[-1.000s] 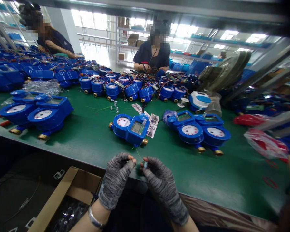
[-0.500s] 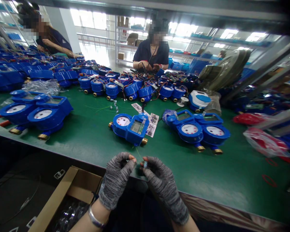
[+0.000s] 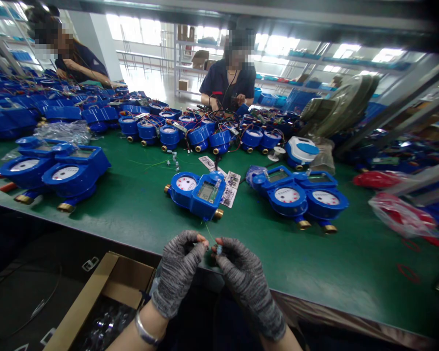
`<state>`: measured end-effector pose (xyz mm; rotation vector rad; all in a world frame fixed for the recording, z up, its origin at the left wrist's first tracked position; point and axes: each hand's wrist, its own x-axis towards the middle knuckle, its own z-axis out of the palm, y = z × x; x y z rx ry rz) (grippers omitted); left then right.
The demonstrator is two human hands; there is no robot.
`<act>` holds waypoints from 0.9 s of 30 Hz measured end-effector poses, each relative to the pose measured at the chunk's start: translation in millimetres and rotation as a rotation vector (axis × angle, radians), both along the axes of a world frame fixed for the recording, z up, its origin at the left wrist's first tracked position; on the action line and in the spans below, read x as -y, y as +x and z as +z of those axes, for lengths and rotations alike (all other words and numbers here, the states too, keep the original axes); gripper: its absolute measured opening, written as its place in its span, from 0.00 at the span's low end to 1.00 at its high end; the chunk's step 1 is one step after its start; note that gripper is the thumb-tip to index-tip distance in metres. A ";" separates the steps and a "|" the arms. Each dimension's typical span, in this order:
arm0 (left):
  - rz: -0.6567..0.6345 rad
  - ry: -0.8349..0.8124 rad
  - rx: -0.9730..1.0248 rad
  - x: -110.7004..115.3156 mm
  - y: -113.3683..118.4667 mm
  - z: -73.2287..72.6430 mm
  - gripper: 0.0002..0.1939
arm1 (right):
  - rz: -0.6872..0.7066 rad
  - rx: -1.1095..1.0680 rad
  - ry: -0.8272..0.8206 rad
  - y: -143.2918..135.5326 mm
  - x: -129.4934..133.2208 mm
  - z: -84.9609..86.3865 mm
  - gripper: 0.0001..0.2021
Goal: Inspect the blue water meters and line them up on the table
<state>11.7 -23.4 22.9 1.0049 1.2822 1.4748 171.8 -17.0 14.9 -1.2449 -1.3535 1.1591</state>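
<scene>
My left hand [image 3: 181, 270], in a grey knitted glove with bare fingertips, is closed in a pinch near the table's front edge. What it pinches is too small to make out. Beside it, my right hand [image 3: 247, 278], gloved the same way, pinches a small pale-blue plastic seal [image 3: 219, 249]. A thin green wire [image 3: 209, 231] runs from the near side of a blue water meter [image 3: 205, 200] down to the fingertips. That meter lies just beyond both hands, with a round dial, a display window and brass ends. Printed label sheets [image 3: 231, 189] lie partly behind it.
Two finished-looking blue meters [image 3: 64, 178] sit at left, two more [image 3: 307, 197] at right. Several small seals [image 3: 173, 158] lie behind. Rows of wired meters [image 3: 170, 136] line the back, where co-workers [image 3: 229, 80] sit. Below the edge is an open cardboard box [image 3: 91, 295].
My left hand has shifted very slightly right, toward the seal; my right hand is nearly still. Across the table, a co-worker's hands have moved apart. The meters have not moved.
</scene>
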 end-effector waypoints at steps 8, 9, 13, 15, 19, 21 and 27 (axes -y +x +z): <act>0.042 0.008 0.013 1.2 -3.3 1.9 0.06 | -0.001 0.008 0.012 0.5 -0.2 -2.9 0.14; 0.061 0.012 -0.007 1.5 -3.9 2.5 0.06 | -0.006 0.001 0.008 0.6 -0.2 -3.6 0.14; 0.088 0.013 -0.085 2.8 -4.5 5.0 0.06 | -0.002 -0.016 0.001 1.1 -0.5 -5.6 0.14; 0.081 0.012 -0.114 3.1 -4.0 5.3 0.05 | 0.003 -0.024 0.002 1.5 -0.8 -6.4 0.14; 0.069 0.010 -0.124 2.9 -3.9 3.9 0.05 | 0.005 -0.031 0.008 1.9 -0.9 -8.5 0.14; 0.069 0.007 -0.114 2.7 -4.1 3.3 0.05 | 0.003 -0.034 0.010 1.8 -0.8 -9.9 0.14; 0.071 0.009 -0.124 2.9 -2.6 3.6 0.06 | 0.008 -0.016 0.017 2.4 -1.0 -10.9 0.14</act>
